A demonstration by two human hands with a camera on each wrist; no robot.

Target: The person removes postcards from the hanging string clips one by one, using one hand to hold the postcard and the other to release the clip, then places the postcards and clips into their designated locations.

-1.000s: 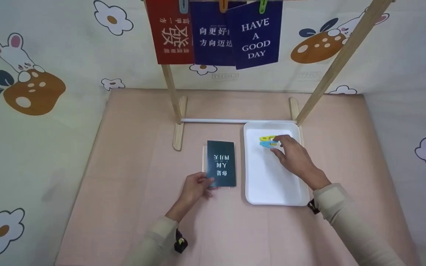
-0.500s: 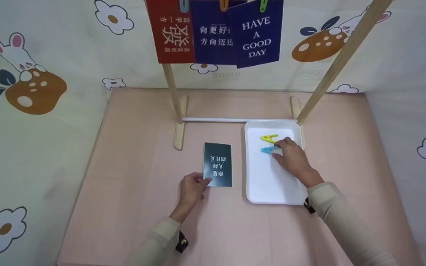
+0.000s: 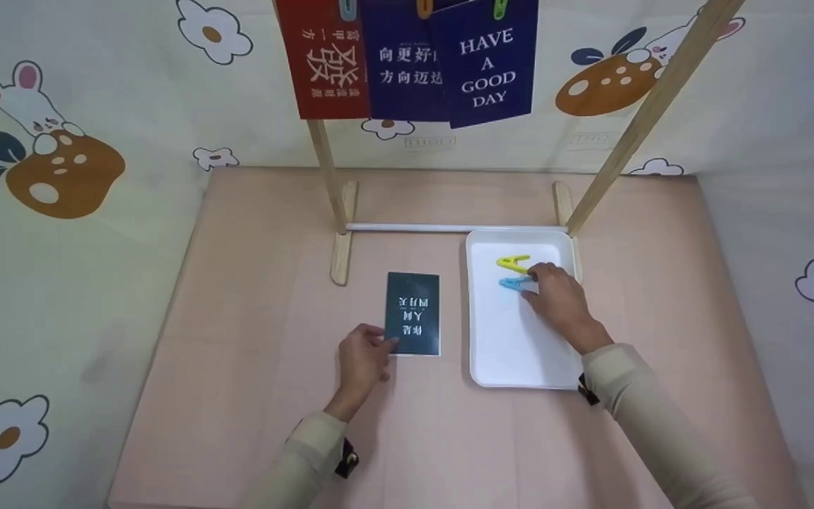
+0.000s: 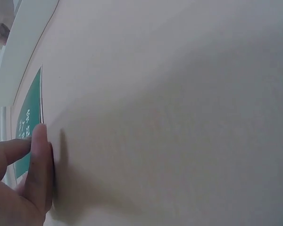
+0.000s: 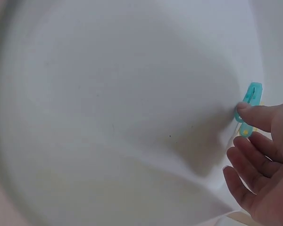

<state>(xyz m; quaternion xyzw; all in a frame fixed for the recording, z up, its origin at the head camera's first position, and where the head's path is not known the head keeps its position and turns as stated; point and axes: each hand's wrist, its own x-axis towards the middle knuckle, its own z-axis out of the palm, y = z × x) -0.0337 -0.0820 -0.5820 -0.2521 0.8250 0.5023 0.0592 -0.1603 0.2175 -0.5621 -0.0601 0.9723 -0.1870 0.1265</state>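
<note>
Head view: dark green card [image 3: 413,313] slightly leftward since.

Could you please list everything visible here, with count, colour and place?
hanging cards: three, one red and two dark blue, clipped overlapping at the rack's top
rack: one, pale wood with a white crossbar, at the table's back
table: one, pink
tray: one, white, right of centre
yellow clip: one, in tray
blue clip: one, in tray, under the yellow one
dark green card: one, flat on table
left hand: touches dark green card's corner
right hand: fingertip at blue clip
</note>
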